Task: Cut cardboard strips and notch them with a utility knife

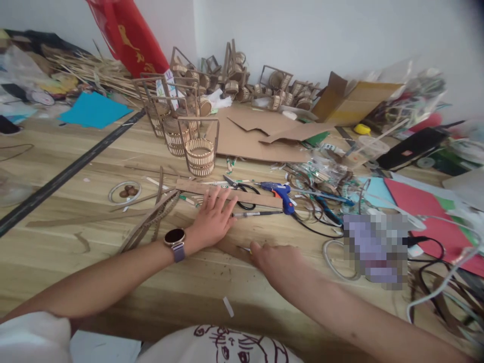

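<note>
My left hand (214, 217) lies flat with fingers spread across a long brown cardboard strip (260, 198) on the table. Closed round a small knife (245, 249), my right hand (278, 262) rests just to the right; only a thin pointed tip and a bit of yellow show past the fingers. Under that tip runs another flat brown strip (232, 249), partly hidden by both hands. Dark crumbs are scattered below it. Beyond my left fingers lie black-handled scissors (246, 195), a blue glue gun (278, 190) and a pen-like tool (259, 214).
Small slatted wooden buckets (200, 157) with tall handles stand ahead, with several more by the wall. Cardboard sheets (249, 136) lie behind. Brown strips (151, 217) are piled left, near a tape ring (111, 192) holding brown beads. Cables (434, 287) and red paper (419, 212) are at right.
</note>
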`<state>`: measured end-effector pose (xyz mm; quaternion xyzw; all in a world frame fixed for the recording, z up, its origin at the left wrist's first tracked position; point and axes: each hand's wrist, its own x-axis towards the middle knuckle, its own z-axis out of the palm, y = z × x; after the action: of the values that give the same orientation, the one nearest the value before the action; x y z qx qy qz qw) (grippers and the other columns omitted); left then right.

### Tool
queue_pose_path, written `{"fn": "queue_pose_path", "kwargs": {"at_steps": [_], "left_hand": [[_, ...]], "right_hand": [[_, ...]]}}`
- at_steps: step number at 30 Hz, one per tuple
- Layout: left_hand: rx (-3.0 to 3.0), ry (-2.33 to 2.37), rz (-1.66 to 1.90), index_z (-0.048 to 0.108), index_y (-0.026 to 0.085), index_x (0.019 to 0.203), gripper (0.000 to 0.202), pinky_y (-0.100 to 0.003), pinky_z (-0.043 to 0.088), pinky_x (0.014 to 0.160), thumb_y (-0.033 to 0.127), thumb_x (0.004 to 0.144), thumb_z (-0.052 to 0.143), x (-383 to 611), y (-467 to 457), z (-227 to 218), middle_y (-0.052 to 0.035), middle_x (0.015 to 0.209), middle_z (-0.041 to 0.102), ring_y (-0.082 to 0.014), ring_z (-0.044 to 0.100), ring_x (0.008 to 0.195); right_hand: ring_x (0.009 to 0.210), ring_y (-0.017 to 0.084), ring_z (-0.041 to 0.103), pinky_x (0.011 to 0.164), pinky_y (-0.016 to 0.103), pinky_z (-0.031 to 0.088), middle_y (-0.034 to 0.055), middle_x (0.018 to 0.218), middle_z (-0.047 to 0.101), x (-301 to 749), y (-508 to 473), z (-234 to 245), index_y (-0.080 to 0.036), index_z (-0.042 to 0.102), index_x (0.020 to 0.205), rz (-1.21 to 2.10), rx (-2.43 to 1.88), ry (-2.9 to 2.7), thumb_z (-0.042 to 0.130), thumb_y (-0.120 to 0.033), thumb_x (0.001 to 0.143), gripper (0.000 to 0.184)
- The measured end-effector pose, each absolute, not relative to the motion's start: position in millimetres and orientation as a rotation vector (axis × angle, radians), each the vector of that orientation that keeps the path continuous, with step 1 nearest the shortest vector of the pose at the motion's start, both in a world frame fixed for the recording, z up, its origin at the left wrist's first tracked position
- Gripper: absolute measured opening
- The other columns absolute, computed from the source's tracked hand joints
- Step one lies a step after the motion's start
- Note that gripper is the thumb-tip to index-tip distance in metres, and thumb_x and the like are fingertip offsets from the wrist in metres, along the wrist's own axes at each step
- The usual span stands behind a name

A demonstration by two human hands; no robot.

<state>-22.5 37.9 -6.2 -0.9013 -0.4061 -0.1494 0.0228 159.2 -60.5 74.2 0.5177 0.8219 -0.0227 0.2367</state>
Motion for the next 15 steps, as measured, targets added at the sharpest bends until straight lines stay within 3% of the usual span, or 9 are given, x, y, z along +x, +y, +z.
{"fn": "queue_pose_path", "kwargs": {"at_steps": [4, 11, 15], "left_hand": [[-2.827, -1.336, -0.391, 0.039, 0.011, 0.152, 0.057, -0.066, 0.018, 0.117, 0.038, 0.101, 0.044, -21.2, 38.5, -14.2, -0.0212, 0.16, 0.029, -0.045, 0.018, 0.149], [-2.859, -1.315, -0.397, 0.033, 0.011, 0.154, 0.061, -0.066, 0.015, 0.118, 0.038, 0.101, 0.045, -24.3, 39.5, -16.8, -0.02, 0.162, 0.026, -0.0442, 0.012, 0.15], [-2.864, -1.322, -0.388, 0.033, 0.01, 0.154, 0.061, -0.066, 0.014, 0.118, 0.038, 0.101, 0.045, -24.6, 39.2, -15.2, -0.0197, 0.162, 0.026, -0.0446, 0.011, 0.15]], "right_hand": [[0.072, 0.022, 0.076, 0.058, 0.024, 0.055, 0.0122, 0.08, 0.075, 152.1, -55.0, 78.3, -0.012, 0.063, 0.106, -0.061, 1.411, 2.276, 0.052, -0.002, 0.089, 0.022], [0.073, 0.024, 0.076, 0.055, 0.026, 0.055, 0.0104, 0.086, 0.077, 149.2, -50.7, 95.2, -0.014, 0.064, 0.108, -0.112, 1.321, 2.185, 0.05, 0.008, 0.082, 0.036], [0.073, 0.024, 0.076, 0.055, 0.024, 0.053, 0.0116, 0.081, 0.076, 153.7, -49.8, 89.9, -0.012, 0.063, 0.11, -0.138, 1.354, 2.203, 0.054, 0.005, 0.084, 0.033]]}}
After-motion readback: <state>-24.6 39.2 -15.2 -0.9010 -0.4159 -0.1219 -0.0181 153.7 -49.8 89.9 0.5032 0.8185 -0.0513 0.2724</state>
